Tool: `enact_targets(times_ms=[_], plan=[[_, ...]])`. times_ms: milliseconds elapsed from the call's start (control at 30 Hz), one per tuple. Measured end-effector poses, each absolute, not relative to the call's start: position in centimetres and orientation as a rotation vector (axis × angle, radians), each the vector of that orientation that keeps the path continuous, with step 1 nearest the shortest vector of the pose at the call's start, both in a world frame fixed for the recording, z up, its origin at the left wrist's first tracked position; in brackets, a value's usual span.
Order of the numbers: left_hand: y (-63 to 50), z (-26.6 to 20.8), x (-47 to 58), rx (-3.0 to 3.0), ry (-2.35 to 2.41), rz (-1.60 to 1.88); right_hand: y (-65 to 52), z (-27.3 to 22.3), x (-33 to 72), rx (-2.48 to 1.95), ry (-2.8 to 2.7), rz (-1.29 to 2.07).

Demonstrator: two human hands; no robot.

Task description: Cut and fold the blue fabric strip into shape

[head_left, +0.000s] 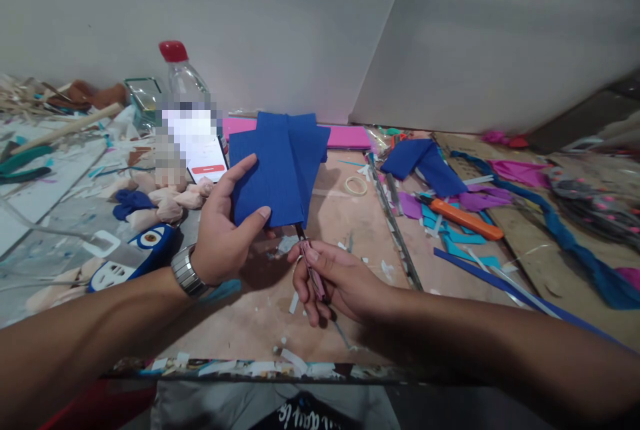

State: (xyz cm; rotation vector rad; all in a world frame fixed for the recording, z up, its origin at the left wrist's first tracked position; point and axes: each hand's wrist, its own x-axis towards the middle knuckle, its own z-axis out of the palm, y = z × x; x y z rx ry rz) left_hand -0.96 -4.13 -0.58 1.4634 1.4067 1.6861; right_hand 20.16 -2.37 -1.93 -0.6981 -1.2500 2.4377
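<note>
Head view: the left hand [227, 223] pinches the blue sheets [267, 177] at mid-frame between thumb and fingers. The right hand [345, 277], fingers closed around the pink-handled tool [311, 267], sets its dark tip at the sheets' lower edge. Status, as I judge it: early; the sheets look largely whole, and whether a cut is started I cannot tell. Clearance: the worktop [367, 220] is mostly open right of centre; the phone [207, 158] at upper left and orange cutter [466, 219] at right limit sideways travel

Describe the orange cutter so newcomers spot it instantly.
On the table, find the folded blue piece beyond and right of the right hand. Below it in view lies the orange cutter, the only long orange thing among turquoise scraps and purple scraps.
</note>
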Motion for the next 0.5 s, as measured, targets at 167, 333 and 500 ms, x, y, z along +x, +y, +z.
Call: enact_targets(times_ms=[167,333,500], plan=[[-4.1,-0.3,-0.9,1.564,1.527,1.703,-2.4,-1.4,20.3,-0.655,-1.184,2.371],[-4.0,-1.0,-1.3,1.668,1.507,1.678,-2.5,-1.3,20.6,-0.61,-1.191,2.36],[-4.1,-1.3,-1.2,1.734,1.482,1.651,-2.5,-1.3,20.7,-0.586,-1.225,2.369]])
